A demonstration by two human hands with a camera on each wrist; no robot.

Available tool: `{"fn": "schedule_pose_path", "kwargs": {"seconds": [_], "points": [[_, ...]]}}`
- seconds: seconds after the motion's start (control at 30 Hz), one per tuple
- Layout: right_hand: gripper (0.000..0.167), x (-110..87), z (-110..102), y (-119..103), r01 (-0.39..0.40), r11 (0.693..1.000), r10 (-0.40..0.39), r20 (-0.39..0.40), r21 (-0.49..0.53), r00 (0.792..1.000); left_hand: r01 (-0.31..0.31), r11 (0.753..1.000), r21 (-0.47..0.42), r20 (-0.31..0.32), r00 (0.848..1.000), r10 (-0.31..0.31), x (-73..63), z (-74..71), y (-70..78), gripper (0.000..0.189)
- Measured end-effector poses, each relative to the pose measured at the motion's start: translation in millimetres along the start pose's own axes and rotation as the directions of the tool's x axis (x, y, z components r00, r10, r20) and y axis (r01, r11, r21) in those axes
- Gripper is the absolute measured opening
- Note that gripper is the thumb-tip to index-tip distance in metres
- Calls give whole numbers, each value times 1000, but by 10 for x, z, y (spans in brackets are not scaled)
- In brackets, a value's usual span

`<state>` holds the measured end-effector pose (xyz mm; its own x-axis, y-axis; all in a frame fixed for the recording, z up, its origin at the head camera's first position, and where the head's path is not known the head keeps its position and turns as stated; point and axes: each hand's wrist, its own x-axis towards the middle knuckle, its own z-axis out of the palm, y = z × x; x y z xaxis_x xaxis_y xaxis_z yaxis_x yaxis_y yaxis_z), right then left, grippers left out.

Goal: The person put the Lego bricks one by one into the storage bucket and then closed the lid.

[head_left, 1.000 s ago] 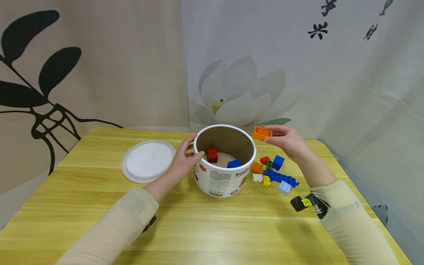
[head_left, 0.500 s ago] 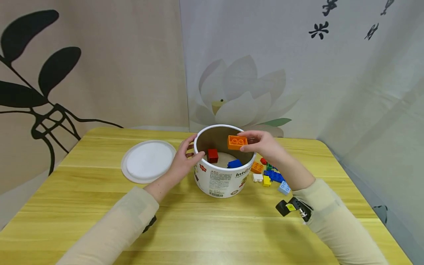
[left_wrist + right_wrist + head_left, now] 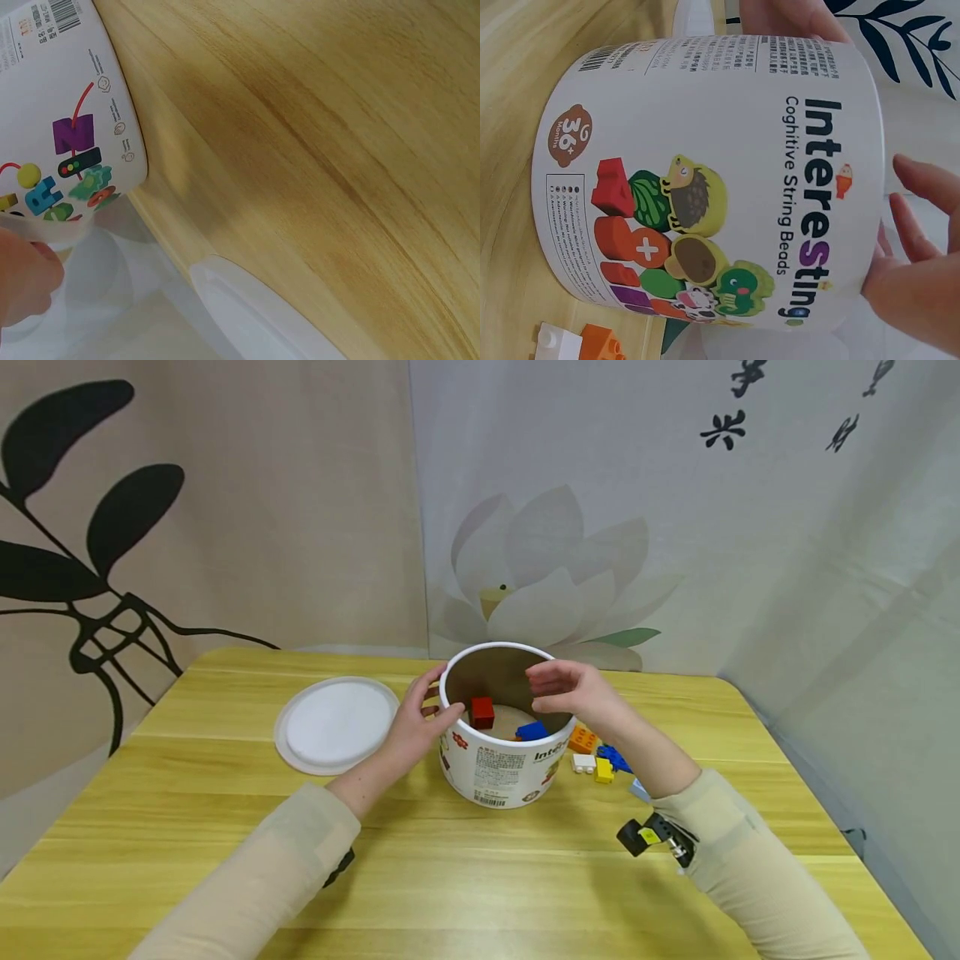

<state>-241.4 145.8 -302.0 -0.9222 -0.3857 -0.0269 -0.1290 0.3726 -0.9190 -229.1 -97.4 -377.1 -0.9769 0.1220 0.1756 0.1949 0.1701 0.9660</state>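
A white printed bucket stands upright on the table, and my left hand holds its left side at the rim. Inside lie a red brick and a blue brick; a sliver of orange shows beside the blue one. Over the right part of the opening hovers my right hand, its fingers spread apart around nothing. In the right wrist view that hand is just beyond the bucket's rim. The left wrist view catches only part of my left hand.
A white round lid lies left of the bucket on the wooden table. Right of the bucket are loose bricks: orange, white, yellow, and a blue piece partly behind my right arm. A printed curtain hangs behind.
My right hand moved left over the bucket with an orange brick and let it go inside; its fingers have parted. My left hand stays on the rim.
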Motion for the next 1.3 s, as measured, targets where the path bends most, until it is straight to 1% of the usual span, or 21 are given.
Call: {"fn": "schedule_pose_path", "kwargs": {"seconds": [0.2, 0.37, 0.47, 0.6, 0.67, 0.73, 0.9, 0.97, 1.13, 1.3], "points": [[41, -27, -132, 20, 59, 997, -56, -76, 45, 996, 2, 1000, -1, 0, 1000, -2, -5, -4, 18, 64], [30, -68, -342, 113, 93, 989, -79, -117, 119, 990, 1, 1000, -8, 4, 1000, -1, -1, -9, 9, 64], [27, -107, -476, 207, 93, 983, -72, -135, 157, 988, 0, 1000, -9, 9, 1000, 0, 0, -19, 0, 64], [25, -159, -639, 378, 53, 979, -21, -161, 195, 987, 0, 1000, -11, 15, 1000, 0, -3, -29, -3, 64], [25, -173, -716, 489, 22, 980, 14, -181, 196, 983, 0, 1000, -11, 15, 1000, 0, -4, -32, -4, 64], [32, -180, -788, 610, -14, 984, 51, -202, 179, 978, 0, 1000, -13, 16, 1000, 0, -6, -34, -5, 64], [59, -189, -939, 920, -116, 985, 143, -233, 125, 962, 4, 1000, -17, 16, 1000, -4, -8, -32, -6, 64], [63, -197, -980, 1046, -147, 982, 171, -241, 116, 955, 9, 1000, -17, 16, 1000, -9, -11, -29, -3, 64], [67, -234, -1043, 1325, -211, 973, 228, -262, 91, 938, 15, 1000, -9, 12, 1000, -15, -10, -19, 5, 64], [71, -268, -1062, 1532, -268, 962, 273, -264, 57, 925, 12, 1000, -5, 6, 1000, -12, -7, -6, 8, 64]]}}
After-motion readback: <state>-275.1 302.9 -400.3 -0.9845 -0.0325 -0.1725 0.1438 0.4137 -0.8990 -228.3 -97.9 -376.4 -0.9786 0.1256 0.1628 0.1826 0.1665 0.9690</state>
